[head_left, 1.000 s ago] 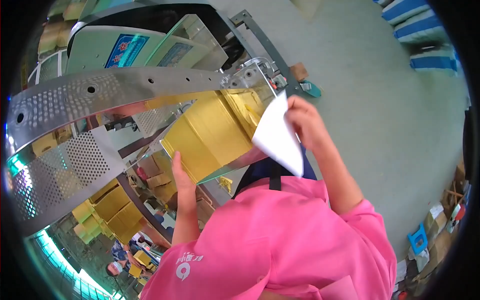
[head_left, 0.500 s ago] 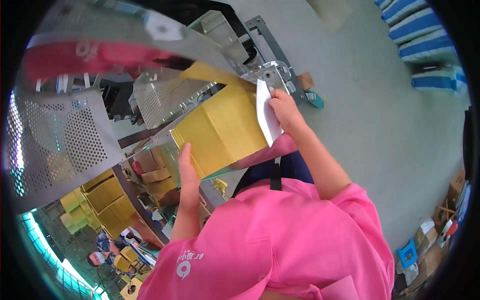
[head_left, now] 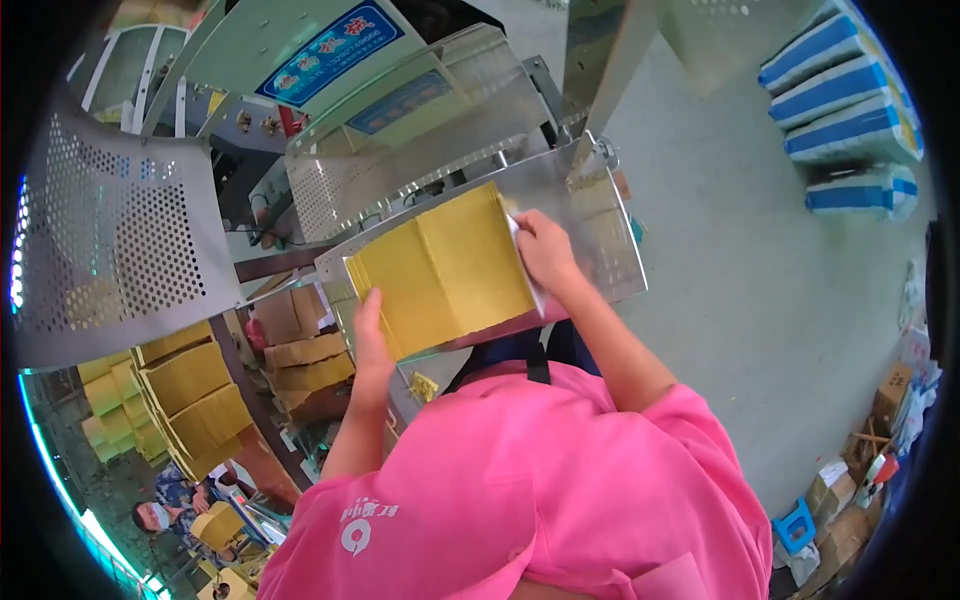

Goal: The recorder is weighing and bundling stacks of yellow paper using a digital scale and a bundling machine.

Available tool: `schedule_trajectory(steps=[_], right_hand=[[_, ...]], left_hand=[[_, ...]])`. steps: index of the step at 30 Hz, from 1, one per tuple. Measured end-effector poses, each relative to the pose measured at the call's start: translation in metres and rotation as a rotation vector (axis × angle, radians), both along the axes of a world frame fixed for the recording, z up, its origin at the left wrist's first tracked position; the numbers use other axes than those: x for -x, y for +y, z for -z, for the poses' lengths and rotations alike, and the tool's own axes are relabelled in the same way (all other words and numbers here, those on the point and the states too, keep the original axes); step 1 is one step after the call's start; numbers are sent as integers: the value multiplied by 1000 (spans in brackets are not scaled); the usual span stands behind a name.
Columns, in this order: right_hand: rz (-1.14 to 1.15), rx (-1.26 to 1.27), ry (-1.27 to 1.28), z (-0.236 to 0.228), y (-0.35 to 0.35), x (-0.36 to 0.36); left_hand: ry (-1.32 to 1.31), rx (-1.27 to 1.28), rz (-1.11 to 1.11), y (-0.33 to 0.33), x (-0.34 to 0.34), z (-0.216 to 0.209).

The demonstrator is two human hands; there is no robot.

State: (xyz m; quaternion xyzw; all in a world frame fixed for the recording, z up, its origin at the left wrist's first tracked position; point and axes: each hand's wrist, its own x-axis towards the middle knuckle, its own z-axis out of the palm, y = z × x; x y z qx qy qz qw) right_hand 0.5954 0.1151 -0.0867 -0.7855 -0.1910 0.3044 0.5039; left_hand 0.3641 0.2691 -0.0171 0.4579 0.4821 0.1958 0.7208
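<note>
A stack of yellow paper sheets (head_left: 445,270) with a crease across its middle lies tilted over the shiny metal tray (head_left: 600,250) of a machine. At its left edge my left hand (head_left: 371,340) grips the stack, thumb on top and fingers hidden beneath. On the right side my closed right hand (head_left: 545,252) holds a white card (head_left: 519,245) against the stack's edge. Only a narrow strip of that card shows.
Beyond the tray stand a clear machine cover (head_left: 450,110) and a perforated metal panel (head_left: 130,240). Stacked yellow paper (head_left: 200,395) is at lower left, near a seated person (head_left: 172,510). Blue-striped sacks (head_left: 835,95) and a blue stool (head_left: 795,527) are at right.
The white card, broadly visible and tilted before, is now mostly hidden at the stack's right edge. A raised yellow flap at the far edge has gone down. The view has shifted, showing more tray.
</note>
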Motion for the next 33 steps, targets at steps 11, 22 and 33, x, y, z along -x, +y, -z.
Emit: schedule_trajectory(steps=[11,22,33], right_hand=[[232,97,-191,-11,10,-41],[106,54,-196,-5,10,-38],[108,-244,503,-28,-23,-35]], left_hand=[[-35,6,-73,-11,-18,13],[-14,8,-85,-15,-22,4],[-179,100,-99,-5,1,14]])
